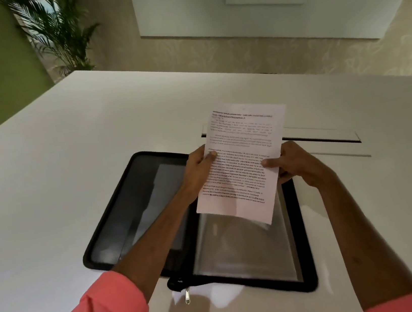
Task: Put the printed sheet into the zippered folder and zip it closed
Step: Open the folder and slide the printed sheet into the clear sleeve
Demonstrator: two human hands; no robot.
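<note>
Now the printed sheet [240,161] hangs tilted above the open zippered folder [138,210] on the white table [44,178], its left edge pinched by the left hand [199,170], its right edge by the right hand [293,162]. Its text is too blurred to read, and it hides the fingers behind it.

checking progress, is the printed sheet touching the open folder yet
Cannot tell: in the head view the printed sheet overlaps the zippered folder, hiding any contact or gap.

Office: white desk [96,171], wall whiteboard [257,3].
</note>
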